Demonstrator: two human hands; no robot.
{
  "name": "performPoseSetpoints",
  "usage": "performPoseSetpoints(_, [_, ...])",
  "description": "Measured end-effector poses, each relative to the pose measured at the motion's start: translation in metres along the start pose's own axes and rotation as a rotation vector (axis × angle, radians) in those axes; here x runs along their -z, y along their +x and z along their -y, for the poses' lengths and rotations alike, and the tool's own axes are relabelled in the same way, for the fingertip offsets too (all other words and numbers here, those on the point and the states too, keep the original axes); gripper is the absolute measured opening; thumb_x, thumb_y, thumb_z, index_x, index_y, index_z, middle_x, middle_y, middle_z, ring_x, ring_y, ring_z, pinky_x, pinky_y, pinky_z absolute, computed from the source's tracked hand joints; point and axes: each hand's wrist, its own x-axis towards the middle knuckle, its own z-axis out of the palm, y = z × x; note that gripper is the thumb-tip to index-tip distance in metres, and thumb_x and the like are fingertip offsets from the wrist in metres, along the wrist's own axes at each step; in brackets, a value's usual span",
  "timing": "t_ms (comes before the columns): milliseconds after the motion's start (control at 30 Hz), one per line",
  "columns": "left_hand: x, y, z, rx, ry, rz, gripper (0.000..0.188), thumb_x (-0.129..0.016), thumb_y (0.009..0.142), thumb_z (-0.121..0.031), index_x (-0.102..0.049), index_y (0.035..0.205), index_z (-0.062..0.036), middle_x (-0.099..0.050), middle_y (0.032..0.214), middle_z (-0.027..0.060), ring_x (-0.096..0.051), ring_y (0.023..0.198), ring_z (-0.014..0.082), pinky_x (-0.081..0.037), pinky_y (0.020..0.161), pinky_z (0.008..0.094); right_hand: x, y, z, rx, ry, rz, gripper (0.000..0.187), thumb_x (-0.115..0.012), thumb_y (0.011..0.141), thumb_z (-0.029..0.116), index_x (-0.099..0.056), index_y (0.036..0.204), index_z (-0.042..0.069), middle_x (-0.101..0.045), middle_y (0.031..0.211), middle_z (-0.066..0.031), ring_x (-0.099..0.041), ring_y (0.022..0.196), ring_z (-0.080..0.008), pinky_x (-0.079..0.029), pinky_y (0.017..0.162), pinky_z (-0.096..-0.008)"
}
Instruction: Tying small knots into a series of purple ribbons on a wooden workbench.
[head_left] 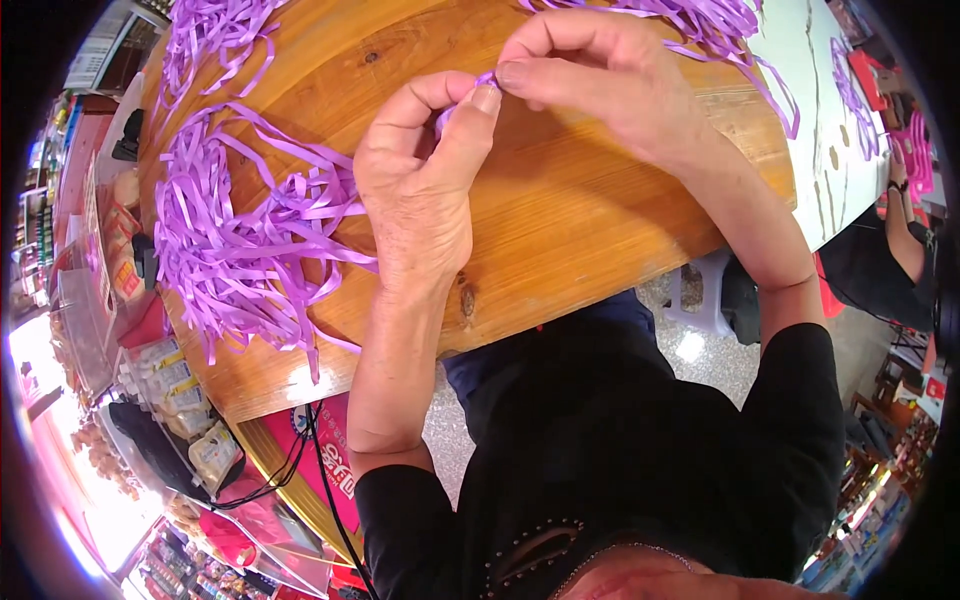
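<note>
My left hand [425, 165] and my right hand [610, 85] meet above the far middle of the wooden table [560, 220]. Between thumb and forefinger, the left pinches a purple ribbon [487, 79], a short piece of which shows at the fingertips. The right thumb and forefinger are pressed together at that same spot, closed on the ribbon's end; most of it is covered by the fingers. Beside my left wrist lies a large tangled heap of purple ribbons [230, 220], some strands reaching behind the hand.
More purple ribbons lie at the far left [215, 40] and far right [700, 20]. A white marbled table [815, 120] adjoins on the right, where another person's arm [905, 235] shows. Black cables [318, 450] hang below the left table edge. A pale plastic stool [700, 290] stands beneath.
</note>
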Motion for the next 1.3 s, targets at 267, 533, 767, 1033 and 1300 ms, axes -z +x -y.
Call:
performPoseSetpoints(267, [0.001,-0.005,0.002,0.061,-0.289,0.040,0.011,-0.062,0.083,0.000,-0.061,0.093,-0.0012,-0.061,0.083,0.0007,-0.047,0.065,0.0026,-0.034,0.053,0.0171,0.003,0.000,-0.008,-0.206,0.512,0.192,0.014,-0.061,0.084,0.015,-0.062,0.089,0.002,-0.055,0.074,0.0023,-0.048,0.067,-0.0061,-0.039,0.065,-0.0211])
performPoseSetpoints(533, [0.002,-0.004,0.003,0.091,-0.360,0.026,0.009,-0.063,0.083,-0.002,-0.061,0.092,-0.0025,-0.061,0.083,0.0005,-0.049,0.067,0.0042,-0.033,0.052,0.0195,-0.002,-0.004,-0.002,0.195,-0.083,0.002,0.012,-0.062,0.085,0.008,-0.062,0.095,0.001,-0.058,0.078,0.0009,-0.053,0.074,-0.0064,-0.042,0.065,-0.0219])
performPoseSetpoints(767, [0.004,-0.003,0.000,0.071,-0.315,0.083,0.010,-0.063,0.083,-0.002,-0.062,0.092,-0.0023,-0.061,0.084,0.0003,-0.048,0.065,0.0048,-0.033,0.052,0.0183,0.003,-0.003,0.001,0.643,-0.483,-0.025,0.015,-0.066,0.078,-0.001,-0.064,0.093,0.001,-0.062,0.081,-0.0048,-0.057,0.076,-0.0126,-0.044,0.067,-0.0232])
performPoseSetpoints(1033, [0.003,-0.004,0.004,0.130,-0.265,0.107,0.012,-0.063,0.083,-0.001,-0.062,0.094,-0.0022,-0.060,0.083,-0.0013,-0.045,0.065,0.0031,-0.031,0.051,0.0171,0.012,-0.003,0.002,0.533,-0.323,0.045,0.010,-0.064,0.078,-0.002,-0.064,0.088,0.001,-0.061,0.077,-0.0041,-0.056,0.069,-0.0134,-0.043,0.062,-0.0232])
performPoseSetpoints(1300, [0.003,-0.003,0.006,0.118,-0.223,0.139,0.014,-0.063,0.083,-0.001,-0.062,0.097,-0.0016,-0.059,0.084,-0.0016,-0.045,0.065,0.0028,-0.033,0.053,0.0175,0.008,-0.007,-0.006,0.429,-0.212,-0.019,0.007,-0.061,0.081,-0.002,-0.061,0.087,0.000,-0.060,0.082,-0.0025,-0.055,0.074,-0.0082,-0.042,0.064,-0.0209])
